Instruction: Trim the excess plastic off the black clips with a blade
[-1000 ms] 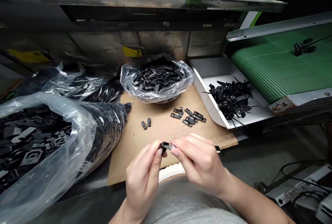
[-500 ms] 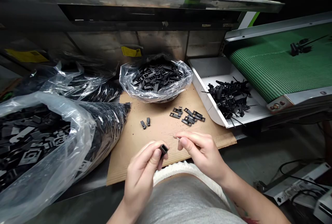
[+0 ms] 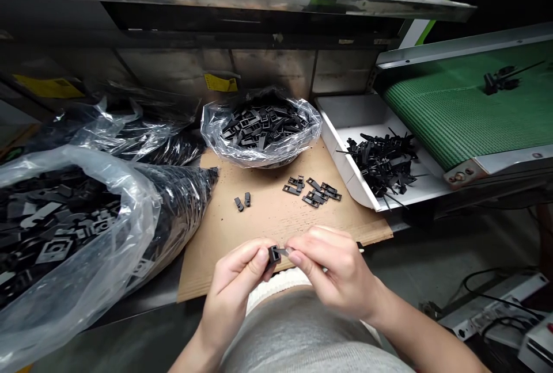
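Note:
Between its thumb and fingers, my left hand (image 3: 237,281) pinches a small black plastic part (image 3: 273,255) with an open end. My right hand (image 3: 339,269) is closed on a thin metal blade tool (image 3: 283,251), whose tip is at the opening of that part; a dark handle end pokes out behind the hand. Two small black pieces (image 3: 242,201) lie on the cardboard sheet (image 3: 259,217) beyond my left hand. Farther right, several flat black clips (image 3: 317,193) lie in a loose group. Whether the tip is inside the part cannot be made out.
A plastic-lined bowl of black parts (image 3: 261,125) stands at the back. Large plastic bags of black parts (image 3: 64,235) fill the left. At right are a white tray with black pieces (image 3: 330,131) and a green conveyor (image 3: 466,102) carrying a black part.
My right hand has moved left and down, bringing the tool's tip to the black part. More of the blade and the handle end now show. My left hand has barely moved.

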Action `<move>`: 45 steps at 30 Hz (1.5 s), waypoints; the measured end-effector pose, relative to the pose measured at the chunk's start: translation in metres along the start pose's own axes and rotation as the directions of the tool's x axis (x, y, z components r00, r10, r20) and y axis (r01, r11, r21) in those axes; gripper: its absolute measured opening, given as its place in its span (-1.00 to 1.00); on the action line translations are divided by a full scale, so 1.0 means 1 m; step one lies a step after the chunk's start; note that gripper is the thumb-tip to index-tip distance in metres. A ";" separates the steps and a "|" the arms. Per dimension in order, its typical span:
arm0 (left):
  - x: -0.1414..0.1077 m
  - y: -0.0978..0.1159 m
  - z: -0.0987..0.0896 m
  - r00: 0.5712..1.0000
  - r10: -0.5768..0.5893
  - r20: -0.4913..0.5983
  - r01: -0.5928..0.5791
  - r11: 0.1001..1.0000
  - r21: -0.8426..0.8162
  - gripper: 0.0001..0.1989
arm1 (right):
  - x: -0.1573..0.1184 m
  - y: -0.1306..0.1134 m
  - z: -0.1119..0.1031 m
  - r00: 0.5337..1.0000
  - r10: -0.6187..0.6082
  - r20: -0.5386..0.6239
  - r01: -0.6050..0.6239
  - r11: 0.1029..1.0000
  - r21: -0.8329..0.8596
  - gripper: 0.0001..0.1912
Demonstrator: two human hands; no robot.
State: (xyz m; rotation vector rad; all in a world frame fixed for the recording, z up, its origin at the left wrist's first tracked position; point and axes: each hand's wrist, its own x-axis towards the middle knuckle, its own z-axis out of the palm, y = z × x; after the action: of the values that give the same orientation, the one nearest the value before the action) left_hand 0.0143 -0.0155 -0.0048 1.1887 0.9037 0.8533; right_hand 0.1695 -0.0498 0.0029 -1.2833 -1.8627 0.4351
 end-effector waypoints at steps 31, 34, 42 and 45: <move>0.147 -0.080 -0.033 0.981 0.192 -0.007 -0.096 0.519 0.849 -0.77 | -0.025 0.061 0.016 0.734 0.623 0.270 -0.676 0.627 0.388 -0.83; 0.165 -0.114 -0.008 0.985 0.132 0.109 -0.158 0.449 0.880 -0.75 | -0.022 0.058 0.021 0.741 0.597 0.308 -0.672 0.647 0.361 -0.83; 0.137 -0.098 0.002 0.946 0.131 0.296 -0.322 0.477 0.818 -0.78 | -0.022 0.059 0.016 0.745 0.652 0.143 -0.662 0.692 0.289 -0.80; 0.097 -0.065 -0.005 0.923 0.165 0.348 -0.376 0.584 0.720 -0.86 | -0.018 0.059 0.011 0.736 0.677 0.015 -0.654 0.704 0.277 -0.70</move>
State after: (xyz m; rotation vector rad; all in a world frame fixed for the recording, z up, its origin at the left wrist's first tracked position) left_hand 0.0533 0.0630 -0.0819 2.2085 0.9160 0.5100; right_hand 0.1998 -0.0393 -0.0511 -1.7332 -1.1478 0.9603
